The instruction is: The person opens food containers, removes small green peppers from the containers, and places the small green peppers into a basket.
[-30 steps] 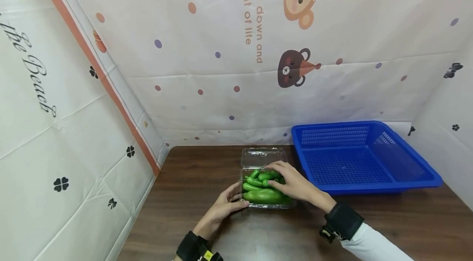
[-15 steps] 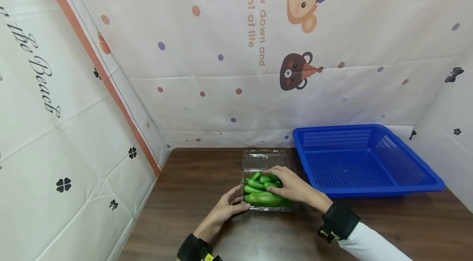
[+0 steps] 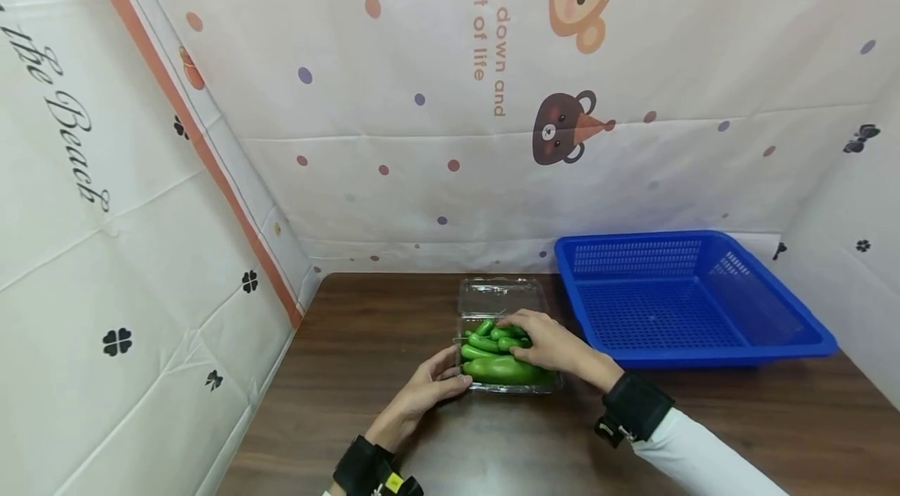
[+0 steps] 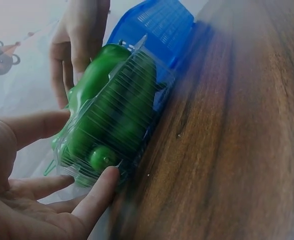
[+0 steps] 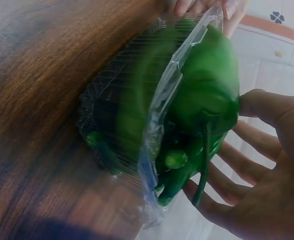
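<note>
Your left hand (image 3: 429, 387) lay open, its straight fingers steadying the left wall of the clear plastic box (image 3: 508, 385) on the table (image 3: 366, 371). Your right hand (image 3: 551, 341) rested relaxed on the green peppers (image 3: 495, 368) piled inside, just beside the blue basket (image 3: 685, 301).

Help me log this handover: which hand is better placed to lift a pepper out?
Likely the right hand: it rests on the green peppers, while the left hand steadies the clear box.
</note>
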A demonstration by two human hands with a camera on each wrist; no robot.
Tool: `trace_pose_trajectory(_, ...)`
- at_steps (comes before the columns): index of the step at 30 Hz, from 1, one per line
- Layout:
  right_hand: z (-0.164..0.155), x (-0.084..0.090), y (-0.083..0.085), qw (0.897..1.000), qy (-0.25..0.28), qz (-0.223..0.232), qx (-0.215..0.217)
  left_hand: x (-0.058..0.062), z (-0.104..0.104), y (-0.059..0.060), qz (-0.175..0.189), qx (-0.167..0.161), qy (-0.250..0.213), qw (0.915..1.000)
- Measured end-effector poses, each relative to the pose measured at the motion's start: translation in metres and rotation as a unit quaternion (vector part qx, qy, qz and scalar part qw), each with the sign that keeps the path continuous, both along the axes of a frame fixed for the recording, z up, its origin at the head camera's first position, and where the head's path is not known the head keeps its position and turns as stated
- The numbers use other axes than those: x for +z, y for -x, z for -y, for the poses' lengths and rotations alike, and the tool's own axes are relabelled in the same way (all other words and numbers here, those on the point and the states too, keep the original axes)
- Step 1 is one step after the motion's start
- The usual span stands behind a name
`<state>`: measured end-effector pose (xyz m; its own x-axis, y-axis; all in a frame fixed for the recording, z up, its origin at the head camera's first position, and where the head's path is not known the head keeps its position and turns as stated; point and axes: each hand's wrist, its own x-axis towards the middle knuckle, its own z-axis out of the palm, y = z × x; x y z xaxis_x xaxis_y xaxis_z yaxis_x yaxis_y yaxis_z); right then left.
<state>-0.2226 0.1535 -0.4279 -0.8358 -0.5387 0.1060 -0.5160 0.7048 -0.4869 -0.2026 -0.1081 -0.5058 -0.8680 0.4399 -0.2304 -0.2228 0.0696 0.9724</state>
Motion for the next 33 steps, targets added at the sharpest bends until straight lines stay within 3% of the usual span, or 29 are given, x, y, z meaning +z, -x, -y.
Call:
trace_pose_trajectory(12, 0.0, 0.006, 0.015, 0.999, -0.022, 0.033, 0.021, -0.001, -0.001, 0.006, -0.004, 0.007, -0.029, 0.9995)
trace_pose_trajectory(21, 0.0, 0.004, 0.015, 0.999, -0.035, -0.011, 0.005, 0.0, 0.0, 0.005, 0.01, 0.008, -0.023, 0.9997)
trace_pose_trajectory(33, 0.001, 0.003, 0.015, 0.998, -0.056, 0.006, -0.001, -0.002, -0.002, 0.003, 0.005, 0.004, -0.011, 0.9999)
